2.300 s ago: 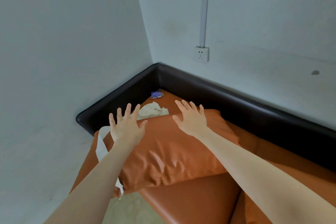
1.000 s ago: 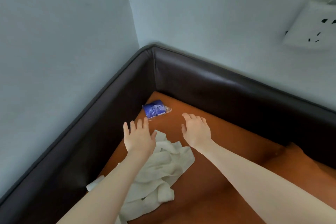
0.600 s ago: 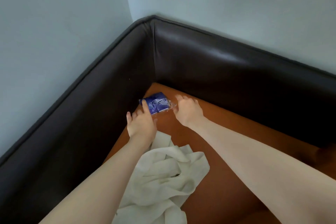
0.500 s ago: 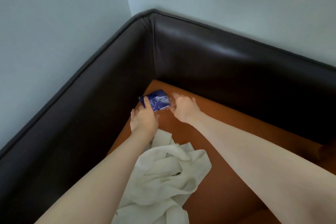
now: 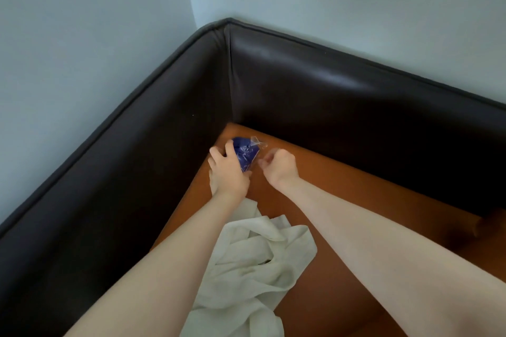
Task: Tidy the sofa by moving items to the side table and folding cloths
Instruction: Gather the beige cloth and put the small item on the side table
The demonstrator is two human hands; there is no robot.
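- A small blue packet (image 5: pixel 245 154) in clear wrapping is seen in the far corner of the sofa's orange seat (image 5: pixel 342 189), where the 2 dark brown backrest panels (image 5: pixel 328 96) meet.
- The left hand (image 5: pixel 228 171) is curled over the packet's left side; the packet is gripped by it, with fingers wrapped over the top edge.
- The right hand (image 5: pixel 279 165) is held just right of the packet with fingers curled inward; whether the clear wrapper edge is pinched by it cannot be told.
- A crumpled white cloth (image 5: pixel 254 262) is spread unfolded on the seat, near the packet, partly covered by the left forearm.
- Pale walls (image 5: pixel 82 35) are seen behind both backrest panels.
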